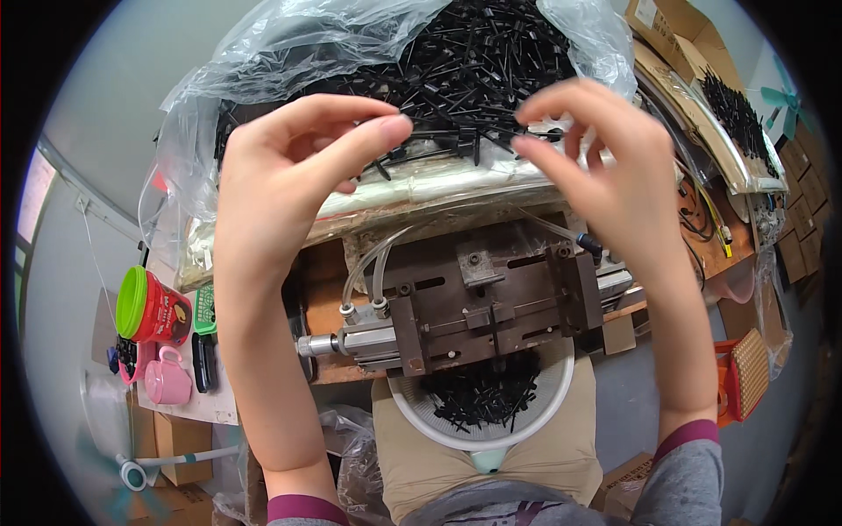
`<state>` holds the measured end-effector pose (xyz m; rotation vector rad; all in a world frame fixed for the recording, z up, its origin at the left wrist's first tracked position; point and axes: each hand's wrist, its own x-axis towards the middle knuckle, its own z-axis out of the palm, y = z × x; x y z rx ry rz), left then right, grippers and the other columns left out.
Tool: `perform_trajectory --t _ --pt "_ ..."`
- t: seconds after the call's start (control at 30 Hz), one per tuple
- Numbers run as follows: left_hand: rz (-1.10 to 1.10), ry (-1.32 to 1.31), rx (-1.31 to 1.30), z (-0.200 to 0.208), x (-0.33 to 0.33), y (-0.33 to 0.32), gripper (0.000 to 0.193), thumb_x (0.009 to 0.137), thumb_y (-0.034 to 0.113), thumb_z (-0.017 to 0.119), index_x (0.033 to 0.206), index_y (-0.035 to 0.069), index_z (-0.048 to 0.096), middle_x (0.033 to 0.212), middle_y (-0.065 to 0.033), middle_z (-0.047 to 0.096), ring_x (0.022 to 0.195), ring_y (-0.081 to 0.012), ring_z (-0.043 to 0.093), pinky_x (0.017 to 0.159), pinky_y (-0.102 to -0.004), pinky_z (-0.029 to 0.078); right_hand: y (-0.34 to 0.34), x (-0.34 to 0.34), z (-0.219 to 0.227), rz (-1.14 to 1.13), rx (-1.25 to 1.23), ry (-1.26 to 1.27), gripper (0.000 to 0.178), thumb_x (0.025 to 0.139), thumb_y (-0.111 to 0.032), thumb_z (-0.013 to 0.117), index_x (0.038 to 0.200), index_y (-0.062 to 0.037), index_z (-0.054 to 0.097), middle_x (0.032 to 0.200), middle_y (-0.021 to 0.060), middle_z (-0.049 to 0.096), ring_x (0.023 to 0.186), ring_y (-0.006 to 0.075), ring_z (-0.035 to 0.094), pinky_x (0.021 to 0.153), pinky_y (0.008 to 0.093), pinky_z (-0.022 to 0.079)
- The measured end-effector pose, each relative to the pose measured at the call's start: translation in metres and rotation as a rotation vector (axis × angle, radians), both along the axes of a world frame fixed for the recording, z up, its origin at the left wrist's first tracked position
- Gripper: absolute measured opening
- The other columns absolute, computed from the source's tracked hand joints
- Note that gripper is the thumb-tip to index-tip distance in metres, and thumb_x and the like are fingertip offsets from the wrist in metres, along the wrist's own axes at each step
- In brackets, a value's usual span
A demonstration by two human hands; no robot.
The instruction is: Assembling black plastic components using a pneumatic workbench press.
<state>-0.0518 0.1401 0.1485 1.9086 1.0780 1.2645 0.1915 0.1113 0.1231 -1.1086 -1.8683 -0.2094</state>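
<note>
step in hand: likely picking loose black parts [491, 53] off near edge of pile; next move seems to call for fine fingertip pinch on single thin piece. parts lie just beyond both hands, some showing between them. left hand [279, 167]: thumb and index tips nearly meeting, cannot tell if anything is pinched. right hand [618, 149]: blurred, thumb and index parted, no piece seen gripped. metal fixture [452, 285] sits between pile and white basket [564, 386].

Grey sleeves [680, 482] have maroon cuffs [688, 436]; trousers [557, 451] are beige.
</note>
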Motion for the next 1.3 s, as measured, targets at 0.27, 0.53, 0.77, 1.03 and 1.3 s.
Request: perform_trajectory --t 0.27,0.53,0.77,1.03,1.3 --pt "-0.04 0.131 0.227 -0.043 0.021 -0.088 0.035 0.064 -0.005 0.085 0.096 0.002 0.076 0.114 -0.0107 0.063 0.08 -0.0116 0.066 0.06 -0.0225 0.056 0.095 -0.011 0.015 -0.247 -0.435 -0.539 0.03 0.072 -0.002 0.068 0.102 -0.0019 0.068 0.105 0.0196 0.07 0.1 0.0347 0.069 0.081 0.0445 0.059" --pt "-0.096 0.268 0.182 -0.114 0.034 -0.132 0.032 0.071 -0.005 0.081 0.103 -0.002 0.073 0.128 -0.0182 0.061 0.083 -0.0179 0.071 0.07 -0.0301 0.061 0.092 -0.01 0.017 -0.094 -0.433 -0.6 0.032 0.07 -0.005 0.073 0.102 -0.0086 0.071 0.113 0.0122 0.068 0.109 0.0301 0.065 0.087 0.0396 0.056" --pt "0.021 0.441 0.308 -0.148 0.049 -0.144 0.03 0.072 0.007 0.081 0.099 0.0 0.072 0.127 -0.017 0.066 0.087 -0.0266 0.07 0.079 -0.035 0.058 0.097 -0.003 0.022 -0.179 -0.436 -0.658 0.018 0.069 -0.006 0.075 0.085 -0.0053 0.066 0.091 0.0079 0.061 0.099 0.0279 0.063 0.082 0.0396 0.052" --pt "0.03 0.557 0.348 -0.149 0.057 -0.133 0.027 0.071 0.009 0.081 0.095 0.002 0.071 0.126 -0.0158 0.067 0.08 -0.0243 0.071 0.075 -0.032 0.057 0.108 0.011 0.03 0.01 -0.447 -0.473 0.018 0.067 -0.006 0.072 0.079 -0.0009 0.059 0.068 0.0104 0.059 0.067 0.0215 0.058 0.064 0.0339 0.047" --pt "0.02 0.52 0.327 -0.15 0.056 -0.131 0.027 0.069 0.009 0.082 0.092 0.002 0.072 0.124 -0.0162 0.068 0.069 -0.023 0.07 0.065 -0.0297 0.056 0.119 0.052 0.048 0.165 -0.668 0.381 0.015 0.087 -0.009 0.075 0.098 0.0 0.072 0.085 0.005 0.07 0.073 0.0119 0.064 0.066 0.0252 0.054"
